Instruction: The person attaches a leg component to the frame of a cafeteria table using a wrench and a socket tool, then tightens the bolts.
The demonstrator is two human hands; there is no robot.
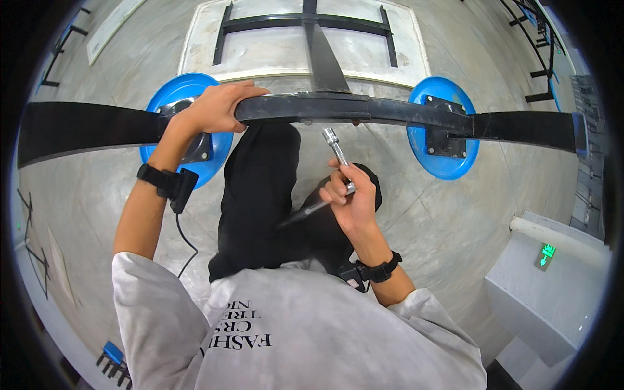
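Note:
A black metal beam (305, 107) runs across in front of me, with a blue round seat (156, 107) at its left and another blue round seat (422, 140) at its right. My left hand (218, 107) is closed over the beam beside the left seat, fingers on top and thumb at the near side. Below the beam's middle, my right hand (354, 195) is wrapped round a socket wrench (337, 151). Its silver socket end points up toward the beam, apart from it, while the handle slants down-left, blurred. Small bolts show on the beam's underside.
Beyond the beam, a black frame (338, 23) lies over a white board (260, 55). Black brackets bolt the seats on. A white box-like structure (539, 292) with a green-lit sign stands at right. More black frames line both sides. A cable hangs from my left wrist strap.

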